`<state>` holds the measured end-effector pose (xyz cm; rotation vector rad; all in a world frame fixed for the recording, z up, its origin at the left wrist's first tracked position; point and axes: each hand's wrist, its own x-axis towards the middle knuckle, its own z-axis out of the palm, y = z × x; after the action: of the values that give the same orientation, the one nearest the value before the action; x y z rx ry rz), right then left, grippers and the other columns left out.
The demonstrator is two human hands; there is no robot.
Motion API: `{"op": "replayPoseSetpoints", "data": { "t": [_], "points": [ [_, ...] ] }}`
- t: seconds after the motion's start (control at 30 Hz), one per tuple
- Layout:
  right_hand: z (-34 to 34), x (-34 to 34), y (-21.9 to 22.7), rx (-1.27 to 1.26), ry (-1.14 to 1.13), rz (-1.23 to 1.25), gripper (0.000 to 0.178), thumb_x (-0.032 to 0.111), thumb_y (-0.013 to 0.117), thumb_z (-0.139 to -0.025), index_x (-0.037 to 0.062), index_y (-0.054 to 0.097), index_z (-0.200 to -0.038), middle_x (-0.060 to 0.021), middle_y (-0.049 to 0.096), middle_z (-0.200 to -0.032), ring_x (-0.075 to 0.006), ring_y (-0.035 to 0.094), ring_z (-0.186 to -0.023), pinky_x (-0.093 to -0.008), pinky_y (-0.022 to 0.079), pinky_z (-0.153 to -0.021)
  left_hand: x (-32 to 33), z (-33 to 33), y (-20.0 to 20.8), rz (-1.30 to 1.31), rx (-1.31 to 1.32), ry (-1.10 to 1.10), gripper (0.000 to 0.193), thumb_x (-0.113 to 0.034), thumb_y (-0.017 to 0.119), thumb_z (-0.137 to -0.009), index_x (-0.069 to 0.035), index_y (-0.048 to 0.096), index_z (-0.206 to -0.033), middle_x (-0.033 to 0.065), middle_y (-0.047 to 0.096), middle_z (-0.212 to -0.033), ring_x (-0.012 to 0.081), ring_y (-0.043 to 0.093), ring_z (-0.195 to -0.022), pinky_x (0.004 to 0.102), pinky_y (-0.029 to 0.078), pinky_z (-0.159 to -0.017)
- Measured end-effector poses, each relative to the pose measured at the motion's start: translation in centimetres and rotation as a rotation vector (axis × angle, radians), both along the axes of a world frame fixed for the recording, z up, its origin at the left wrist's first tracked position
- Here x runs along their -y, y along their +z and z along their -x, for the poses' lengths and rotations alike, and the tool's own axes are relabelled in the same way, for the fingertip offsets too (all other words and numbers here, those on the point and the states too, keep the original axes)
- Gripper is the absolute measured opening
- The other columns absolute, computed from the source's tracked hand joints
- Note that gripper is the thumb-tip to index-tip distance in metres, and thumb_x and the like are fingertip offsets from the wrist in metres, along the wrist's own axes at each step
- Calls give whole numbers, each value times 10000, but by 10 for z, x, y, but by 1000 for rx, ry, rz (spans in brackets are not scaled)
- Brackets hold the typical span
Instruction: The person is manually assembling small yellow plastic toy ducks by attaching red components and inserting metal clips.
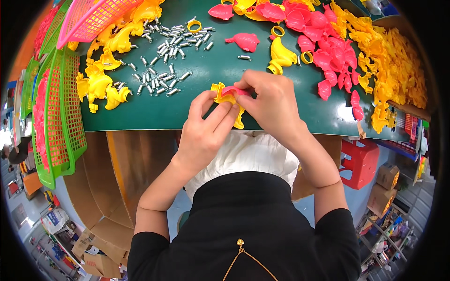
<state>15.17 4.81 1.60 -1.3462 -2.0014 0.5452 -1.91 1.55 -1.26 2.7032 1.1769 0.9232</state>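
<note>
Yellow piece [228,99]; between fingers [218,114]

Surface [154,114]: dark green. Near middle: yellow piece [239,121] with pink-red piece [228,89]. Springs [171,79], left: silver. Loose shells [335,56], right: pink-red. Heaped parts [405,65], far right: yellow. Rings [277,31], far: yellow. Basket [70,107], left: bright green, gridded openings. Basket, far left [89,23]: pink, likewise gridded. Stool [363,159], right: red. Shirt [243,210], near: black. Lap cloth [241,150]: white. Neck chain [241,246]: gold. Cartons [86,175], left: brown.
</note>
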Motion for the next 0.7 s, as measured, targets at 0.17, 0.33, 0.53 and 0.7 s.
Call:
{"op": "replayPoseSetpoints", "data": {
  "t": [0.17,0.33,0.53,0.7],
  "points": [
    [-1,6,-12,-17,-60,-104,109,0,713,-710,0,617,-763,-108,646,-694,-226,620,-574,-292,468,-508,-2,0,2,-4,-2,-11,317,10,655,-683,6,671,-999,81,607,-1045,342,524,-1075,361,566,-845],
    [-6,-2,-6,-25,-15,16,118,24,732,-730,-6,626,-770,-110,661,-730,-214,624,-580,-287,474,-518,-5,3,2,-35,-8,-48,298,9,655,-681,1,671,-978,75,606,-1027,335,530,-1067,354,568,-841],
    [-5,19,-12,-3,-23,-78,202,95,736,-793,-6,693,-962,-126,698,-891,-243,664,-710,-306,542,-680,-5,-5,0,-41,-2,7,288,-26,646,-688,-23,682,-973,56,603,-962,311,535,-1026,342,561,-781],
    [-22,13,2,-40,76,1,201,125,647,-875,14,693,-1036,-114,692,-1038,-256,620,-988,-350,474,-851,1,-8,2,-121,-84,63,323,-69,647,-708,-49,673,-1029,38,605,-950,269,525,-959,346,490,-762]
  ]
}}
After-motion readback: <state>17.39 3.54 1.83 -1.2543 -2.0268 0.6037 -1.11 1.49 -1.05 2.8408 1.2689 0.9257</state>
